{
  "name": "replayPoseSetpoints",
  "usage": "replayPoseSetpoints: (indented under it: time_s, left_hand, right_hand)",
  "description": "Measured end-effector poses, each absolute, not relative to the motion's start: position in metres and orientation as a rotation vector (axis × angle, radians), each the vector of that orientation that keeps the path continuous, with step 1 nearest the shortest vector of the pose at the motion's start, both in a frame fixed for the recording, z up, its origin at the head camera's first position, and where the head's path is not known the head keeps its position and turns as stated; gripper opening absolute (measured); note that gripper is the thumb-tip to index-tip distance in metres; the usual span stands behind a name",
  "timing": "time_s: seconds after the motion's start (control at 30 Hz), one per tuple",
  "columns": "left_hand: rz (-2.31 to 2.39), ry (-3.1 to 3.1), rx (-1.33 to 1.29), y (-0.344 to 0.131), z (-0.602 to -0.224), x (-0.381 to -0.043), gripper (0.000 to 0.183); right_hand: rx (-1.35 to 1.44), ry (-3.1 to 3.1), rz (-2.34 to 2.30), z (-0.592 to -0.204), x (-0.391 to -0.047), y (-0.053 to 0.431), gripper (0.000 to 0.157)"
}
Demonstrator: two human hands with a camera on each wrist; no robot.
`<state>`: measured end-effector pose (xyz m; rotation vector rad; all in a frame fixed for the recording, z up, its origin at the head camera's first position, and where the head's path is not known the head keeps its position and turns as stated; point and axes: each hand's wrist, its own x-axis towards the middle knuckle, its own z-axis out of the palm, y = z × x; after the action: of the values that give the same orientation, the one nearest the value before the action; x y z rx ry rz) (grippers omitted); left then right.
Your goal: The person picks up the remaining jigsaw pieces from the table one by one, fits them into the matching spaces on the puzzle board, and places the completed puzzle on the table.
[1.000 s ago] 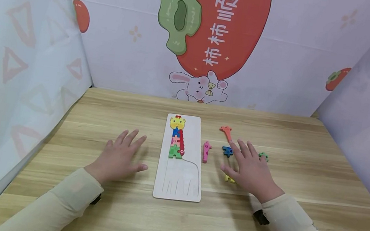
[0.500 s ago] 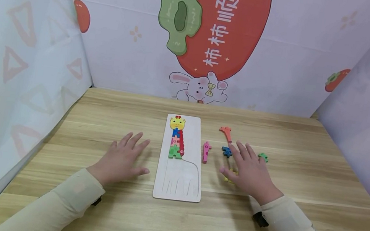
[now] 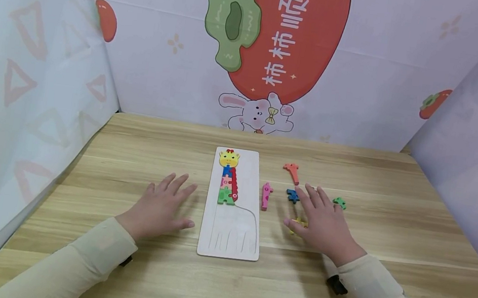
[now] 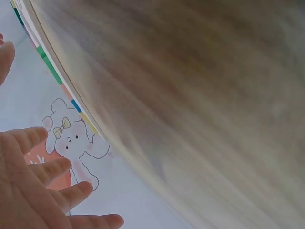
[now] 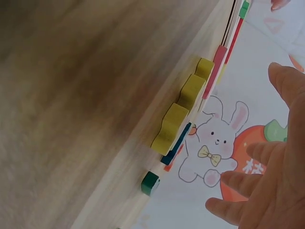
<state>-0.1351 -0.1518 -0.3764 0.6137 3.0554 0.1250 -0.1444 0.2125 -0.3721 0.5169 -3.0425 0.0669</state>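
Note:
A white puzzle board (image 3: 234, 240) lies on the wooden table, with a partly assembled giraffe: a yellow head (image 3: 229, 159), blue, pink and green neck pieces and a red mane piece (image 3: 234, 184). Left of the board, my left hand (image 3: 159, 207) is spread, holding nothing. My right hand (image 3: 327, 224) is spread above the loose pieces at the right, also holding nothing. Near it are a blue piece (image 3: 293, 196), a green piece (image 3: 340, 202) and a yellow piece (image 5: 172, 125), partly hidden by the hand in the head view. A pink piece (image 3: 266, 196) lies beside the board, an orange piece (image 3: 292, 173) farther back.
The wooden table (image 3: 221, 296) meets a printed cloth backdrop (image 3: 154, 74) at its far edge. Cloth walls (image 3: 35, 94) rise on both sides. The backdrop bears a rabbit and a red fruit.
My left hand has shifted slightly right, toward the board. The right hand has drawn slightly nearer to me, and more of the green piece shows. No puzzle piece has visibly moved.

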Motion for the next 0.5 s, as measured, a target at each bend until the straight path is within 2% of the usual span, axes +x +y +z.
replayPoseSetpoints:
  time_s: [0.5]
  left_hand:
    - [0.13, 3.024, 0.675, -0.148, -0.3748, -0.1331, 0.083]
  right_hand:
    - [0.519, -3.039, 0.075, -0.372, -0.1419, 0.2114, 0.082]
